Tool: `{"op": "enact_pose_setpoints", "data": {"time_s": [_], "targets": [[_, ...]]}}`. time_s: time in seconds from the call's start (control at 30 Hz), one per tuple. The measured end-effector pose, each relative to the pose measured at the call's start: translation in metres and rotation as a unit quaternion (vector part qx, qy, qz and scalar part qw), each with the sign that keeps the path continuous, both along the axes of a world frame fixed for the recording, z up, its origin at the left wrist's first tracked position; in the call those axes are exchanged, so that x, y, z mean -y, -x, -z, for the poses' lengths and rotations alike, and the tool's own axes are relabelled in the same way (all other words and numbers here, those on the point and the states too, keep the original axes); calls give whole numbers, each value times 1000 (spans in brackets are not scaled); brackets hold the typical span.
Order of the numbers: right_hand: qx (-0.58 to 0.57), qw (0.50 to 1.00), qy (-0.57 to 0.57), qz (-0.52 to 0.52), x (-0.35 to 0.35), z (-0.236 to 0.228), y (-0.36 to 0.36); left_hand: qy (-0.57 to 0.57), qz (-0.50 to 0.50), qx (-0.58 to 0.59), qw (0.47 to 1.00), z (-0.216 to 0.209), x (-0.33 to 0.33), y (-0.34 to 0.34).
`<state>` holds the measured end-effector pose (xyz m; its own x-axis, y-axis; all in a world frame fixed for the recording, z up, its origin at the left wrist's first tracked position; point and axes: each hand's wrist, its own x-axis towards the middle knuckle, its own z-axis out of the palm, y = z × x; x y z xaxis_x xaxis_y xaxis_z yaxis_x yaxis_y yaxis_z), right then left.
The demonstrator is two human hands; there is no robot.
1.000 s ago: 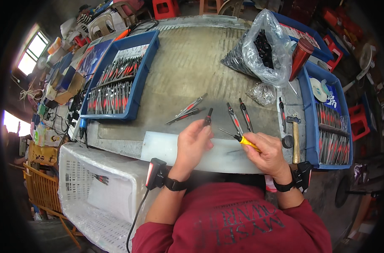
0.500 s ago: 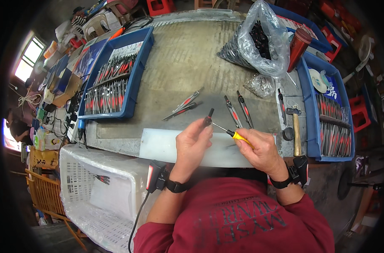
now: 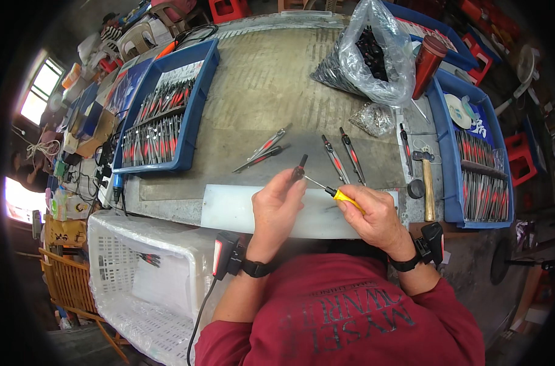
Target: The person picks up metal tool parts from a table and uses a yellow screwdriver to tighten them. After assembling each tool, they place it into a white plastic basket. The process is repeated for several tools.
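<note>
My left hand (image 3: 276,204) is closed round a drawing compass (image 3: 300,165), whose black top sticks up past the fingers; the rest of it is hidden in the grip. My right hand (image 3: 373,215) grips a screwdriver (image 3: 345,198) with a yellow and black handle. Its thin metal shaft points left, and the tip meets the compass just under its top. Both hands are above a pale board (image 3: 228,207) at the table's near edge. Beyond them lie two compasses (image 3: 266,146) crossing each other on the left, and another pair (image 3: 353,155) side by side on the right.
Blue trays of compasses stand at left (image 3: 183,160) and right (image 3: 454,201). A clear bag of black parts (image 3: 399,85), a small bag of screws (image 3: 373,120) and a red cylinder (image 3: 430,64) sit far right. A hammer (image 3: 429,189) lies near the right tray; a white crate (image 3: 198,268) is lower left.
The view has shifted very slightly. Both hands keep the compass and screwdriver in nearly the same place, with the screwdriver's tip still against the compass.
</note>
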<state>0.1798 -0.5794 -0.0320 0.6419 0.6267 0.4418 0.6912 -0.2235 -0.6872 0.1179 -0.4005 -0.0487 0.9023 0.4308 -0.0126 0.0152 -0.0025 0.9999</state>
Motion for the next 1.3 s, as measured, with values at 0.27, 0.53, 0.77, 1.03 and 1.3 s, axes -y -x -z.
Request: {"op": "enact_pose_setpoints", "data": {"time_s": [0.27, 0.53, 0.77, 1.03, 1.3], "targets": [[-5, 1000, -3, 1, 2, 0, 3, -15, 1, -1, 1000, 2, 2, 2], [40, 999, 28, 23, -2, -1, 9, -202, -36, 37, 978, 6, 0, 0], [-91, 995, -36, -3, -8, 5, 9, -393, -68, 146, 905, 3, 1, -4], [-662, 737, -138, -22, -8, -4, 0, -466, -97, 187, 859, 2, 0, -6], [-748, 628, -189, -96, -6, 3, -8, -487, -99, 191, 847, 3, -3, -8]]}}
